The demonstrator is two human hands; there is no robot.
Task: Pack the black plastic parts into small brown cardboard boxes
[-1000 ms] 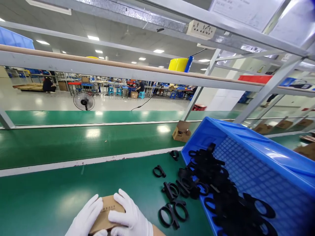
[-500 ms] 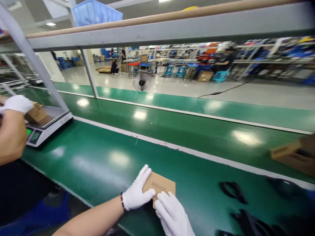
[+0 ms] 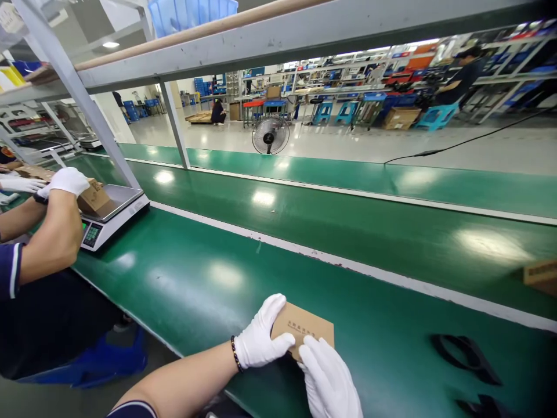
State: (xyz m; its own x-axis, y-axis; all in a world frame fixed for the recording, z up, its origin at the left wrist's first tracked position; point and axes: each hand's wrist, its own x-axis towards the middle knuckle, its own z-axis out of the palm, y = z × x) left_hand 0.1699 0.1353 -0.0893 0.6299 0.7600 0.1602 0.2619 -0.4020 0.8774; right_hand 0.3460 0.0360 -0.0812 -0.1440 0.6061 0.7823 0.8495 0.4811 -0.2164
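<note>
A small brown cardboard box with dark printing on top rests on the green work surface in front of me. My left hand, in a white glove, grips its left side, with the thumb over the near edge. From the near right, my right hand, also gloved in white, has its fingers closed on the front edge of the box. The undersides of the fingers and the box's near face are partly hidden.
Black strap-like parts lie to the right. Another cardboard box sits on the belt at the right edge. At left, a co-worker's gloved hand holds a box on a scale. A shelf beam crosses above.
The view has swung left, so everything appears shifted to the right. Both my hands stay on the cardboard box, with little change in their grip.
</note>
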